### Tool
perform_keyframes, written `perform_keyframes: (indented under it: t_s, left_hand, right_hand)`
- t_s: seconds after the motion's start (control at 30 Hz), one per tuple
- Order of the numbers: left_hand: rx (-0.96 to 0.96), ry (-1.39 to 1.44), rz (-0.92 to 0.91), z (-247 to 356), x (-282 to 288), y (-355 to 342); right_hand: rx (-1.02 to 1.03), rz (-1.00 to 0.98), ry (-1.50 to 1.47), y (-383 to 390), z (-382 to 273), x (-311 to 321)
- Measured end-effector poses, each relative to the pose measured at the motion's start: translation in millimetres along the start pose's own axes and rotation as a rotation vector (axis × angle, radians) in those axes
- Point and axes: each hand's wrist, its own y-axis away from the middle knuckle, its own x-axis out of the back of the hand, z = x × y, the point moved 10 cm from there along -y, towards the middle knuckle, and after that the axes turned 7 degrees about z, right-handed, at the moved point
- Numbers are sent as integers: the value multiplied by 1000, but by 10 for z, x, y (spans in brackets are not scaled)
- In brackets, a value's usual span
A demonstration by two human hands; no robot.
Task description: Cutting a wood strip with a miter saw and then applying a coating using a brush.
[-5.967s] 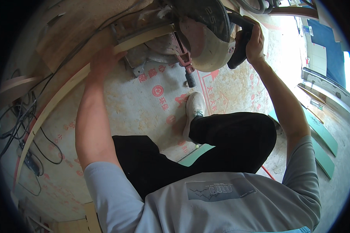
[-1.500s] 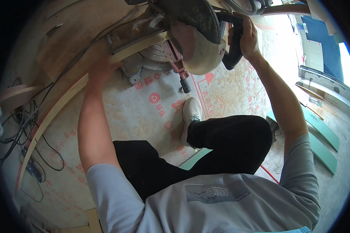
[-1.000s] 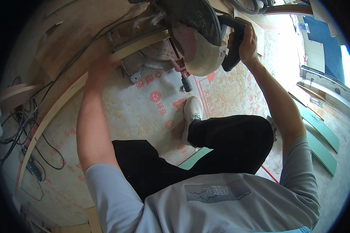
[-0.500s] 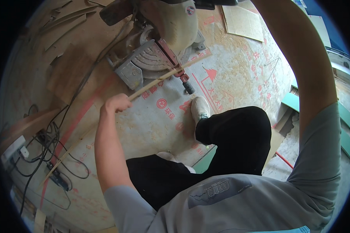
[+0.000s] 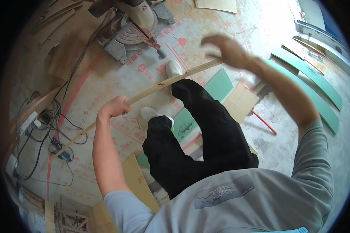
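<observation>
A long, thin wooden strip (image 5: 156,87) slants across in front of my legs, lower on the left and higher on the right. My left hand (image 5: 115,106) is closed round it left of its middle. By the strip's right end my right hand (image 5: 226,51) is raised, fingers apart and slightly blurred, with nothing gripped in it; whether it touches the strip I cannot tell. Beyond my white shoe stands a mitre saw (image 5: 133,35) on the floor, with its handle end toward me. The strip is apart from the saw.
Tangled black cables, a white power strip (image 5: 27,123) and a blue corded tool (image 5: 62,151) lie at left. Green boards (image 5: 314,79) lie at right. Near my feet are a plywood piece (image 5: 241,99) and a red pipe (image 5: 264,122). Wood offcuts (image 5: 62,17) lie far left.
My right hand has come down from the saw's top toward the strip's right end. The strip, held in my left hand, has come away from the saw; my view has shifted back.
</observation>
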Motion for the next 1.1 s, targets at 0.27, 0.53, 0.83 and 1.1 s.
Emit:
perform_keyframes:
  t_s: [0.27, 0.53, 0.83, 1.1]
  left_hand:
    - [-404, -124, 206, 1076, -626, 1529]
    - [-283, -249, 927, 732, 114, 4276]
    - [31, -220, 939, -476, 291, 4661]
    - [-120, -542, 1089, 1427, 779, 5364]
  right_hand:
    - [-4, -227, 123, 1332, -1524, 492]
    - [125, 108, 195, 2183, -2745, 2679]
    - [254, 297, 344, 2483, -3265, 4087]
    - [158, 380, 441, 1980, -1231, 4546]
